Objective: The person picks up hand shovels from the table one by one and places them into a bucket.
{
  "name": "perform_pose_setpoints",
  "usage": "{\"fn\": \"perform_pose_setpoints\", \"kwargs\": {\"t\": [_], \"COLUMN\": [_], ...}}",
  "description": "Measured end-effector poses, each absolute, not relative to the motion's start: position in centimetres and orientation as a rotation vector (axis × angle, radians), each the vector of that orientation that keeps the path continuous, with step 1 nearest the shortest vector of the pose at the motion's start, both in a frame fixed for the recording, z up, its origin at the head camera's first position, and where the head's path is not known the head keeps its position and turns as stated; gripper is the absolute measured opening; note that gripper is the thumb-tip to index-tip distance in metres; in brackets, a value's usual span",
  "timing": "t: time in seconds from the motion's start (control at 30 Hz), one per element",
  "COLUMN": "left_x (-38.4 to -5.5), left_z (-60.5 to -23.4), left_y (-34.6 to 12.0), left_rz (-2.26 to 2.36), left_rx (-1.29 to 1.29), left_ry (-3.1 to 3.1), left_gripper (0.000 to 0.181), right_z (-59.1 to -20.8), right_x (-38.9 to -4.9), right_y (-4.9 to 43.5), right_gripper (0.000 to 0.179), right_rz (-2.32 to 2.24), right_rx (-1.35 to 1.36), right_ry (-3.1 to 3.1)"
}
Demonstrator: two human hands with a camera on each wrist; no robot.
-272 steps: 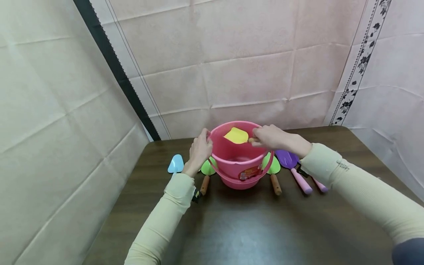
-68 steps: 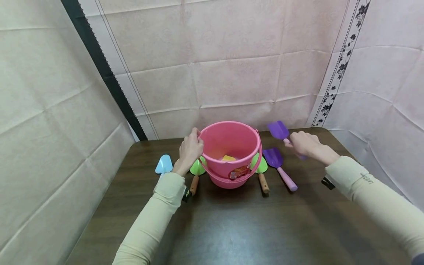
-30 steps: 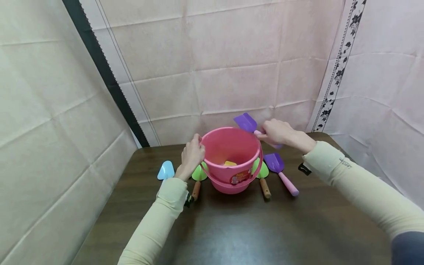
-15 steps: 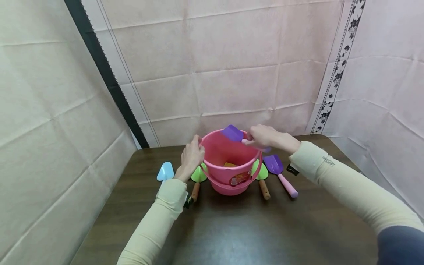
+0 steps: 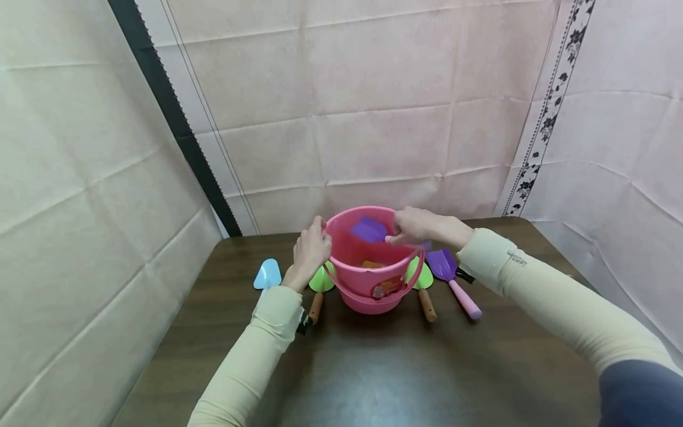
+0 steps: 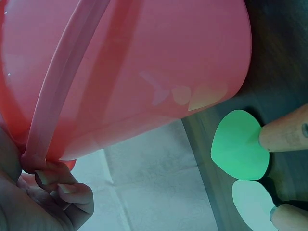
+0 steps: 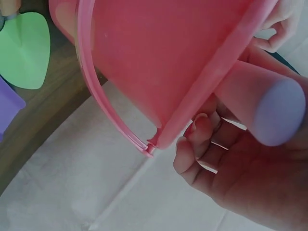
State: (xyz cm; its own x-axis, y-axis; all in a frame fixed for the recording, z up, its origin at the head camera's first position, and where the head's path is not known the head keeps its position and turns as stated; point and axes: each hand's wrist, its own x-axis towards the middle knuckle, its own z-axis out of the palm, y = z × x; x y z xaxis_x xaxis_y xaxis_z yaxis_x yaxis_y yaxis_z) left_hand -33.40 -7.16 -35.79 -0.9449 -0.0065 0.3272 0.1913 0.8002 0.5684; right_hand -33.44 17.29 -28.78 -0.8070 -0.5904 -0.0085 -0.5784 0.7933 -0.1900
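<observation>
Head: R hand [image 5: 418,226], arm stretched in from the R, grips purple shovel [image 5: 369,229] by its handle, partly hid by the fingers; blade's inside pink bucket [image 5: 354,277]. Yellow piece [image 5: 370,264] in there mostly blocked by front wall. L hand [image 5: 310,252] clamped on rim, arm reaching fwd. L wrist: L fingers bent at rim nr handle joint; pale green trowel [image 6: 252,204] cut off at btm. R wrist: shovel's butt end sticks out past rim, blade out of sight.

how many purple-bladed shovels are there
2: one purple-bladed shovel in the right hand, at the pink round bucket; the other shovel on the brown table, right of the bucket. The bucket may hide more.
</observation>
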Motion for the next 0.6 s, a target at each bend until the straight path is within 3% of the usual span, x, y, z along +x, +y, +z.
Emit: {"fn": "perform_pose_setpoints", "kwargs": {"t": [0.37,0.6], "left_x": [-33.3,-33.3], "left_z": [-35.8,-35.6], "left_y": [-7.3,-7.2], "left_rz": [-0.879,-0.875], "left_rx": [-0.130,-0.137], "left_ry": [-2.682,-2.681], "left_gripper": [0.027,0.027], "right_z": [-29.3,-29.7], "right_x": [-34.5,-35.2], "right_y": [15.6,14.9], "right_gripper": [0.036,0.041], "right_rz": [-0.170,-0.119], "right_rx": [-0.872,-0.909], "right_ry": [2.842,2.794]}}
